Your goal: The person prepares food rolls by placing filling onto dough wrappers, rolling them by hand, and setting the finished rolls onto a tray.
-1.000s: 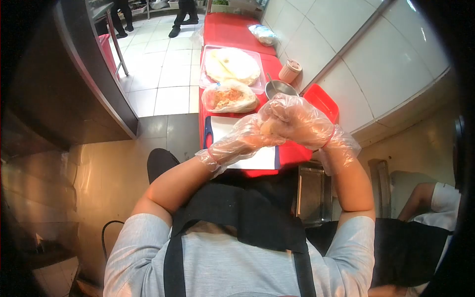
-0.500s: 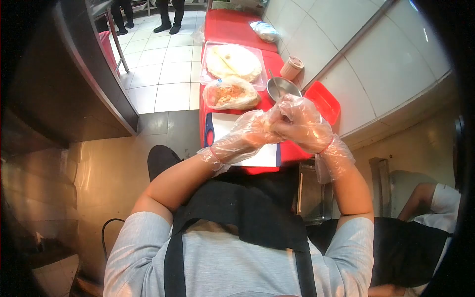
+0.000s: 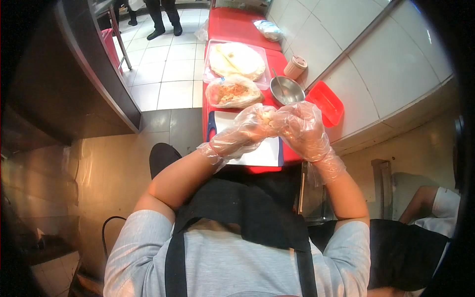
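Observation:
My left hand (image 3: 246, 129) and my right hand (image 3: 300, 129), both in clear plastic gloves, meet above a white cutting board (image 3: 257, 154) with a blue edge. Between them shows a small pale piece of food (image 3: 267, 118), which the fingers of my left hand are closed on. My right hand's fingers are bent in against it; whether they grip it too is hidden. Just beyond lies an open plastic bag of orange shredded filling (image 3: 234, 92). Behind the bag, a clear tray (image 3: 208, 69) holds round pale flat sheets (image 3: 240, 60). A metal bowl (image 3: 293, 90) with a spoon stands beyond my right hand.
A red basket (image 3: 327, 103) and a lidded brown container (image 3: 296, 67) stand along the tiled wall. A plastic bag (image 3: 268, 30) lies at the red table's (image 3: 229, 24) far end. One person's legs (image 3: 164, 19) show on the far floor; another person (image 3: 418, 237) is at the right.
Both hands have shifted slightly, and my right hand has turned more upright. The pale piece shows between the fingers. The far person's legs have moved left.

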